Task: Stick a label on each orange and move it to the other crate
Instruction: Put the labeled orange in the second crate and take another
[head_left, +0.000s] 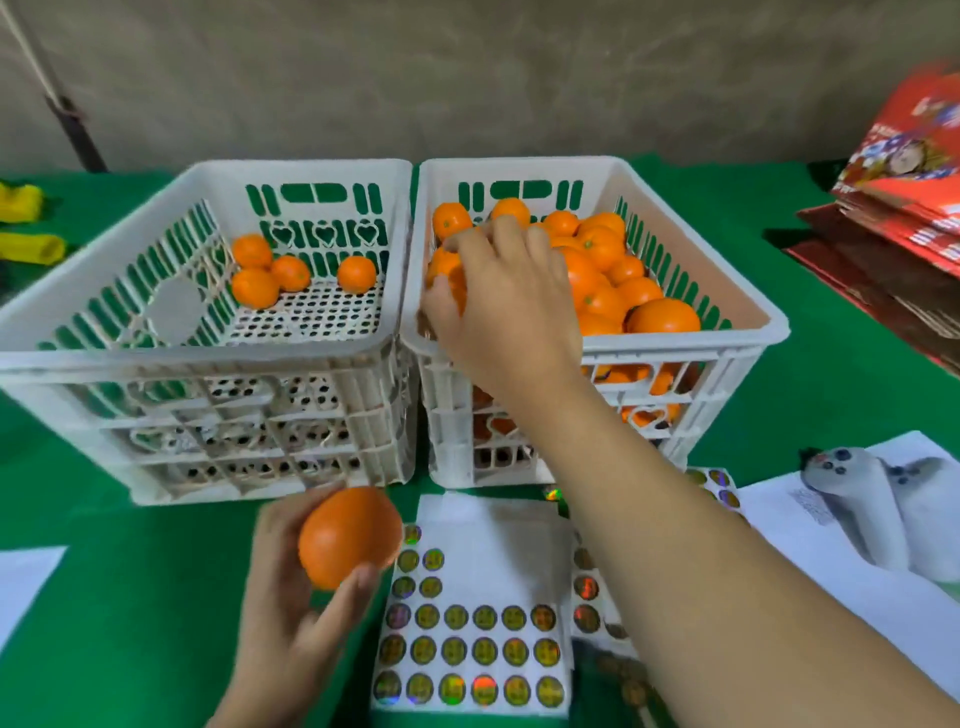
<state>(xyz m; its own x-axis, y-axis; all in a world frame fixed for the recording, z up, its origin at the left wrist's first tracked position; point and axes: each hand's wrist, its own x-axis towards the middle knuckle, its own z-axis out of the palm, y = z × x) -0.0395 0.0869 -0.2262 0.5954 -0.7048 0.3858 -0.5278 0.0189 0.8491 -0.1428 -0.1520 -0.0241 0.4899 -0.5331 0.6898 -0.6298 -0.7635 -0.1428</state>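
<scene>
The sticker sheet (470, 639) is laid flat on the worktop (130, 597) right by the crates so labels stay reachable, one orange (349, 535) is gripped by the curled left hand (296, 613), and another is being grabbed in the full right crate (748, 332) by the right hand (506, 291).

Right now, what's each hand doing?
Left hand: grips an orange above the sticker sheet.
Right hand: curled round an orange in the right crate.
</scene>
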